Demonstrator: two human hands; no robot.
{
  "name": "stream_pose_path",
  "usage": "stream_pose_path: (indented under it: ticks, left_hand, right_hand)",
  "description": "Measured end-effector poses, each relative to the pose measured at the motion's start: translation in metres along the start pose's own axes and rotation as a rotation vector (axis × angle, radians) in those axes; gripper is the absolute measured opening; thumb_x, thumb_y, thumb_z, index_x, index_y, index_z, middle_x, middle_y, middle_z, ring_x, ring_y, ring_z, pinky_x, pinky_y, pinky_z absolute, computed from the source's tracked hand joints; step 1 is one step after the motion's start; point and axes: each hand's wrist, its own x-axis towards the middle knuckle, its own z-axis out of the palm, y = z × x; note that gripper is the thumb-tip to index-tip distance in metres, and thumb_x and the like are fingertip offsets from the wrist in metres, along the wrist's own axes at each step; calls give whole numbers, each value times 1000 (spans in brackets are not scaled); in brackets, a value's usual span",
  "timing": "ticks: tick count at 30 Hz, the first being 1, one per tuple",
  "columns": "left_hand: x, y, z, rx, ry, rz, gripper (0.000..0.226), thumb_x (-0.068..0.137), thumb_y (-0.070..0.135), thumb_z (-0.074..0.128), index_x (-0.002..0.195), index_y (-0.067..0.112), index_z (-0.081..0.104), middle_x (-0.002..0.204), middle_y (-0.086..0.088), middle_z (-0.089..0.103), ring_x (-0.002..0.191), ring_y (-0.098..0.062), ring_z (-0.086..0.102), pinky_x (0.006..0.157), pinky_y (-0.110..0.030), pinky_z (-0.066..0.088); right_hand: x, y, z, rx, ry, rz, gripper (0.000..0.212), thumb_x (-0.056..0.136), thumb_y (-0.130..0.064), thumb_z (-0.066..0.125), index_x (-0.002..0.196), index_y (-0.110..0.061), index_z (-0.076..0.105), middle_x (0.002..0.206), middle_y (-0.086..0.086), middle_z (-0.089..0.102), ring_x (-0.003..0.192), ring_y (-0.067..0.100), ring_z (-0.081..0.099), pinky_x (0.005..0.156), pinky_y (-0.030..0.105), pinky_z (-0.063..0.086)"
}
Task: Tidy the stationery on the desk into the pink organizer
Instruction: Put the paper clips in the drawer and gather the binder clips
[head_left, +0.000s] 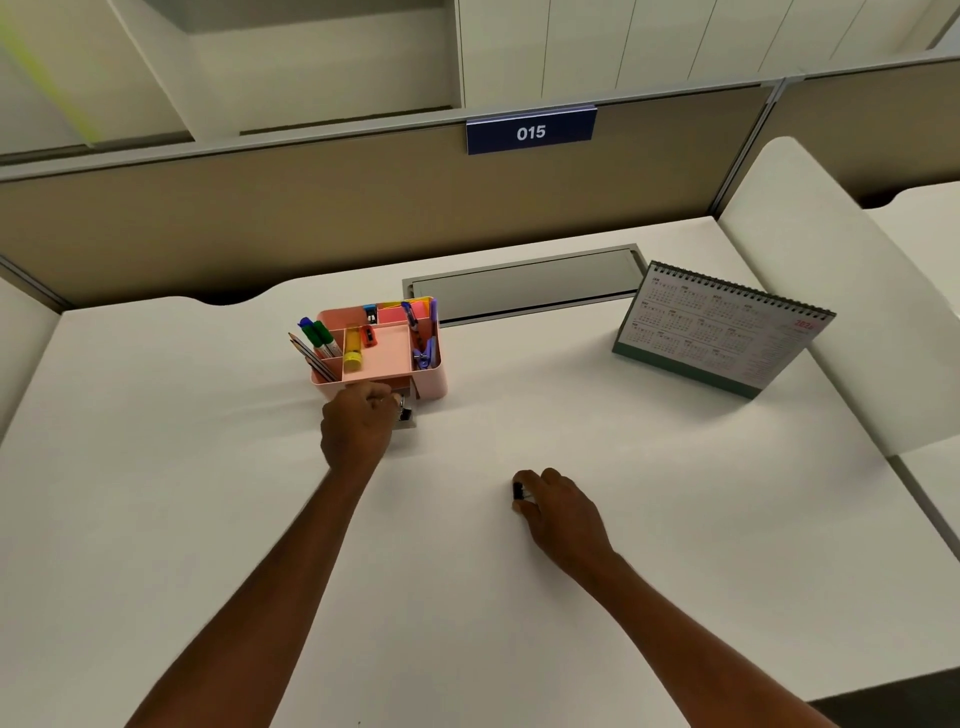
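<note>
**Working two-handed on the flat white desk (208, 467)**

My left hand (358, 428) is curled round a small black binder clip with silver wire handles (404, 413). I hold it right at the low front of the pink plastic box-shaped organizer (434, 382), which stands on the far side of the desk, left of centre. My right hand (563, 512) rests on the desk nearer to me, well apart from the left. Its fingertips pinch a second black binder clip (518, 491) at the desk surface.

In the organizer, grey wooden pencils (311, 356) and green and blue markers (318, 332) lean in the left compartment. A yellow glue stick (353, 349) lies just left of the shallow middle tray, near a small orange item (369, 336) I cannot identify. Bright sticky notes (413, 306) sit at the back, and purple pens (428, 332) stand at the right.

A green-based spiral desk calendar (722, 332) stands off to the right. A blue plate reading 015 (530, 132) hangs on the beige partition (260, 218).
</note>
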Motion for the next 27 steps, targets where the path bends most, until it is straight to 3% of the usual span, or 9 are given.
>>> stream_pose_path:
  ticks: [5, 8, 10, 13, 16, 19, 23, 27]
  left_hand:
    - [-38, 9, 4, -173, -106, 21, 11, 93, 29, 74, 97, 21, 80, 86, 7, 77, 80, -12, 70, 75, -30, 59]
    - [-68, 11, 13, -323, -327, -51, 6, 90, 27, 77, 88, 22, 81, 73, 4, 77, 62, -7, 67, 57, -23, 53]
    - [-87, 10, 20, -345, -503, -112, 6, 90, 25, 77, 85, 22, 81, 76, 0, 78, 55, -11, 62, 48, -21, 46]
    - [-108, 2, 28, -308, -662, -184, 12, 88, 29, 78, 87, 18, 81, 82, 1, 80, 56, -15, 64, 50, -25, 45]
    - [-119, -1, 31, -342, -708, -216, 21, 88, 37, 80, 87, 15, 82, 84, 5, 81, 54, -14, 59, 50, -24, 41]
    - [-125, 1, 31, -402, -715, -229, 21, 87, 39, 81, 87, 18, 84, 84, 2, 81, 57, -14, 53, 49, -20, 39]
    - [-125, 1, 26, -430, -674, -224, 14, 87, 33, 82, 89, 19, 84, 82, 0, 81, 58, -14, 54, 49, -18, 41]
    - [-117, -1, 18, -436, -581, -210, 9, 88, 29, 81, 88, 20, 84, 82, 4, 81, 55, -11, 54, 49, -16, 43]
  right_hand:
    - [0, -1, 0, 12, 25, 2, 21, 98, -35, 59, 118, -29, 57, 100, -2, 58, 94, 24, 60, 68, 36, 52]
    - [-1, 0, -1, 22, 25, 6, 23, 97, -36, 60, 119, -29, 58, 103, -2, 58, 97, 23, 60, 71, 37, 53]
    - [-1, 0, -2, 33, 33, 12, 22, 96, -37, 62, 117, -29, 60, 104, -3, 56, 98, 22, 59, 71, 37, 52]
    - [-5, -1, -2, 52, 80, -18, 24, 94, -40, 63, 116, -33, 61, 108, -8, 50, 101, 14, 55, 66, 32, 50]
    - [-11, -8, -2, 85, 148, -80, 24, 95, -41, 64, 118, -35, 62, 116, -11, 51, 104, 8, 54, 61, 26, 45]
    - [-14, -16, -2, 76, 194, -145, 25, 96, -41, 64, 119, -32, 64, 119, -10, 54, 105, 10, 57, 59, 28, 51]
    - [-15, -23, -1, 72, 228, -195, 28, 96, -41, 65, 122, -29, 66, 118, -8, 58, 102, 12, 60, 60, 26, 52]
    - [-15, -25, 0, 71, 212, -194, 43, 96, -40, 66, 137, -30, 56, 126, -7, 57, 110, 13, 58, 66, 30, 56]
